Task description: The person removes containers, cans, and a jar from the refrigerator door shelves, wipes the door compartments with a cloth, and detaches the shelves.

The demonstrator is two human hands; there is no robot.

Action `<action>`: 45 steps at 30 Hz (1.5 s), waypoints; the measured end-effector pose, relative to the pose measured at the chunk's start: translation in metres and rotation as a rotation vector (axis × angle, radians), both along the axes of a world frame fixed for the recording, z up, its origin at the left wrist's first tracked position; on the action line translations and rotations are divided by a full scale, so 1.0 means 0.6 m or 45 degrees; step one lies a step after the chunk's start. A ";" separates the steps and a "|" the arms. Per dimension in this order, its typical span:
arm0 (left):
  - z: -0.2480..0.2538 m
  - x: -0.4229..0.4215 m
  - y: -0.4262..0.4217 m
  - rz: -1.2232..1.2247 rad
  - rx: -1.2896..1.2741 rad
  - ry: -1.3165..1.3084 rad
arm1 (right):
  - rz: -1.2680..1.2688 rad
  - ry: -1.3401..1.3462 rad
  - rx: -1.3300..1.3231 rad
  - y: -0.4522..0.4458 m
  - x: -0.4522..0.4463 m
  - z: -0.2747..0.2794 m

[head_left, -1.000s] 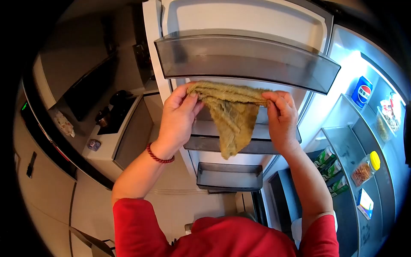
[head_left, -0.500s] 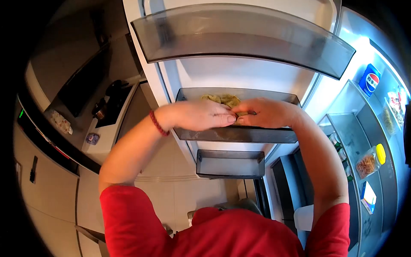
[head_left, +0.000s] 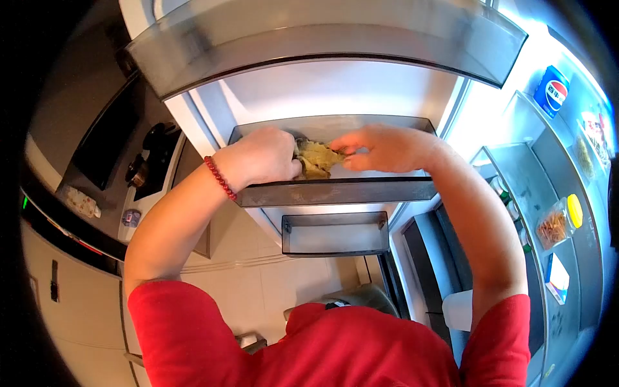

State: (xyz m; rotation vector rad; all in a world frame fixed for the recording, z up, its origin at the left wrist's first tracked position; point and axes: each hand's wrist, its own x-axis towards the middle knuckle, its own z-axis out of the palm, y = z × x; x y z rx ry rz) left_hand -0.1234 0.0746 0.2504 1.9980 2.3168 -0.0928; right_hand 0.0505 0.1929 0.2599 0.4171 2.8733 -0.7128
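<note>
A crumpled yellow-green cloth (head_left: 317,160) lies in the middle door bin (head_left: 342,191) of an open fridge. My left hand (head_left: 265,155) is closed at the cloth's left end, its fingertips curled down and partly hidden. From the right, my right hand (head_left: 390,148) reaches into the same bin, with its fingertips pinching the cloth's right edge. Both wrists pass above the bin's smoky front wall.
A larger door bin (head_left: 335,42) juts out above my hands, and a small bin (head_left: 335,233) sits below. To the right, fridge shelves hold a blue Pepsi box (head_left: 552,91), a yellow-lidded jar (head_left: 560,222) and a white-blue box (head_left: 557,278). A stove (head_left: 151,161) stands left.
My hands were together, flat over the cloth; now they are apart. The left has moved left and curled, the right is at the cloth's other edge. More of the cloth shows.
</note>
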 end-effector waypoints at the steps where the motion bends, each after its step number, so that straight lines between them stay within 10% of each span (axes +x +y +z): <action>1: -0.003 -0.002 0.002 -0.036 0.002 -0.009 | -0.039 0.099 -0.056 0.002 0.014 0.006; 11: -0.008 0.055 0.069 -0.358 0.071 -0.045 | -0.363 0.773 0.211 0.047 0.068 -0.020; 16: -0.024 0.112 0.129 -0.642 0.174 -0.147 | -0.707 1.303 -0.335 0.051 0.071 -0.041; 25: -0.037 0.116 0.187 -1.144 0.014 -0.368 | -0.643 1.036 0.045 0.049 0.068 -0.029; 45: -0.015 0.132 0.173 -1.194 -0.354 -0.710 | -0.719 0.876 0.127 0.047 0.059 -0.025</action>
